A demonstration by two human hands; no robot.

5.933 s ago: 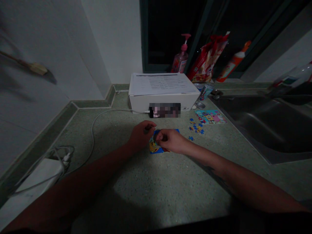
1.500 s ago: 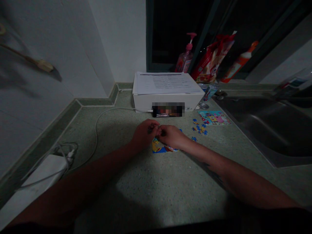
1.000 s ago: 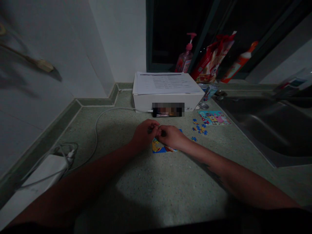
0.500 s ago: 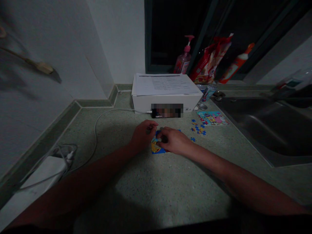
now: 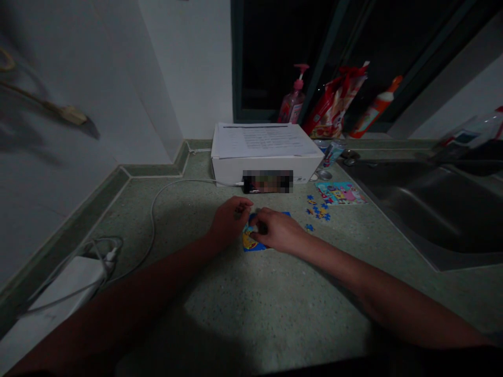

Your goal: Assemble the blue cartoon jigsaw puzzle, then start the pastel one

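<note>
The partly built jigsaw puzzle [image 5: 251,240] lay flat on the speckled green countertop [image 5: 243,309], mostly under and just left of the right hand [image 5: 277,232], whose curled fingers [image 5: 255,234] rested on it; whether they pinched a piece, I could not tell. The left hand [image 5: 230,222] sat just beside the puzzle's left edge, its fingers bent inward, and anything held there was too small and dark to make out. The hands were close but not clearly touching. Loose blue and yellow puzzle pieces [image 5: 317,209] were scattered to the right, near a small picture card [image 5: 340,192], below a white cardboard box [image 5: 267,157].
</note>
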